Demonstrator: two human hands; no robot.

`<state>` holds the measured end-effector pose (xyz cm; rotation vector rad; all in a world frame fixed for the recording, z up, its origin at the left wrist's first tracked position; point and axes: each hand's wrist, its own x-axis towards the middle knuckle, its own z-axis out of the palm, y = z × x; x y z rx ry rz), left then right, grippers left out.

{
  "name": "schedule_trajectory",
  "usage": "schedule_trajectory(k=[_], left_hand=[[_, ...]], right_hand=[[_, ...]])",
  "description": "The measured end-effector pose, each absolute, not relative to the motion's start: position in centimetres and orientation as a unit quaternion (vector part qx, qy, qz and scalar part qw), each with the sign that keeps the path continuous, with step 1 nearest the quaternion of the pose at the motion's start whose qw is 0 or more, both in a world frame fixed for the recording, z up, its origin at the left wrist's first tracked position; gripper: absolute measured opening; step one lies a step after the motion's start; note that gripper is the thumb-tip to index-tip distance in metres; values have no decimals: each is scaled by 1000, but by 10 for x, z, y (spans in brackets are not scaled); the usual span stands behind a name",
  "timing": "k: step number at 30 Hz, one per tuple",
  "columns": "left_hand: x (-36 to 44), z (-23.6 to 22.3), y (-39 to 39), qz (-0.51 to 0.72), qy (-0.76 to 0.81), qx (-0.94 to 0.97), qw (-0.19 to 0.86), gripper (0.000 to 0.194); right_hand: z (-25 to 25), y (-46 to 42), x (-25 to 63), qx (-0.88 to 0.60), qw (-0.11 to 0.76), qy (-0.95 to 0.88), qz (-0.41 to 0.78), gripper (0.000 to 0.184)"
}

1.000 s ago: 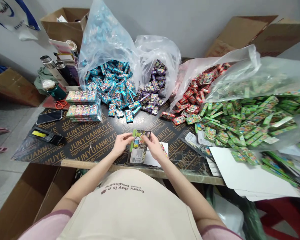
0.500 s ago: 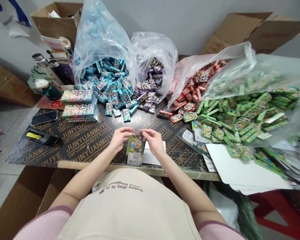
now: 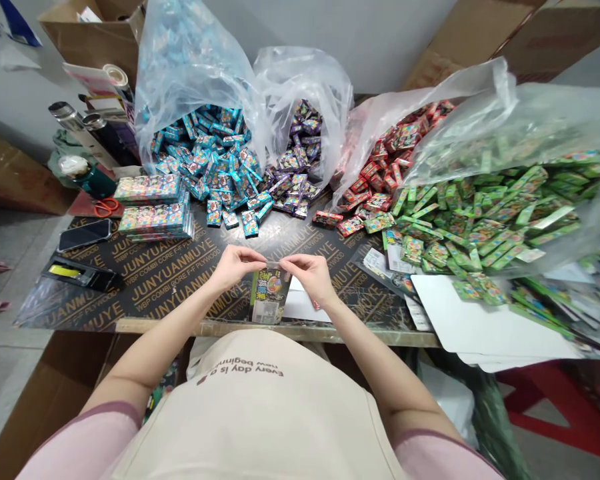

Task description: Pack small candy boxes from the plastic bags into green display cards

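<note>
A dark printed packet (image 3: 269, 297) with a colourful picture and a pale label lies upside down to me near the table's front edge. My left hand (image 3: 237, 267) pinches its far edge at the left corner, thumb and forefinger pressed together. At the right corner of that same edge, my right hand (image 3: 311, 275) pinches likewise. A thin, greyish strip of the packet shows between the two sets of fingertips. Partly beneath the packet and my right hand is a white sheet (image 3: 300, 308), with a small red patch by the wrist.
Clear bags hold small blue boxes (image 3: 225, 160), purple boxes (image 3: 300, 180), red boxes (image 3: 380, 167) and green boxes (image 3: 480, 227), spilling onto the table. Stacked box packs (image 3: 153, 217), a phone (image 3: 85, 235), a tape dispenser (image 3: 83, 275) and scissors (image 3: 105, 207) sit left. White cards (image 3: 460, 320) lie right.
Both hands have closed in on the packet's far edge, and the fingertips now pinch it from either corner. The camera view has shifted slightly.
</note>
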<state>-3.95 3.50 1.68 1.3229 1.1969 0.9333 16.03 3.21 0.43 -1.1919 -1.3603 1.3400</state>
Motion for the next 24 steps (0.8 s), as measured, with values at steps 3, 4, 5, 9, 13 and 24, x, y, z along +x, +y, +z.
schedule_trajectory(k=[3, 4, 5, 9, 13, 24], left_hand=[[-40, 17, 29, 400, 470, 666, 418, 8], [-40, 16, 26, 404, 454, 704, 369, 8], [-41, 15, 24, 405, 437, 734, 325, 8], [-44, 6, 23, 401, 410, 766, 290, 9], [-46, -6, 29, 420, 440, 697, 380, 8], [-132, -60, 12, 662, 647, 290, 242, 22]], right_hand=[[1, 33, 162, -472, 415, -565, 535, 28], [-2, 31, 163, -471, 413, -577, 524, 28], [-5, 28, 164, -468, 417, -595, 503, 26], [-17, 14, 168, -420, 450, -700, 363, 16], [-26, 29, 168, -407, 434, -736, 323, 22], [-62, 191, 84, -359, 89, -925, 88, 79]])
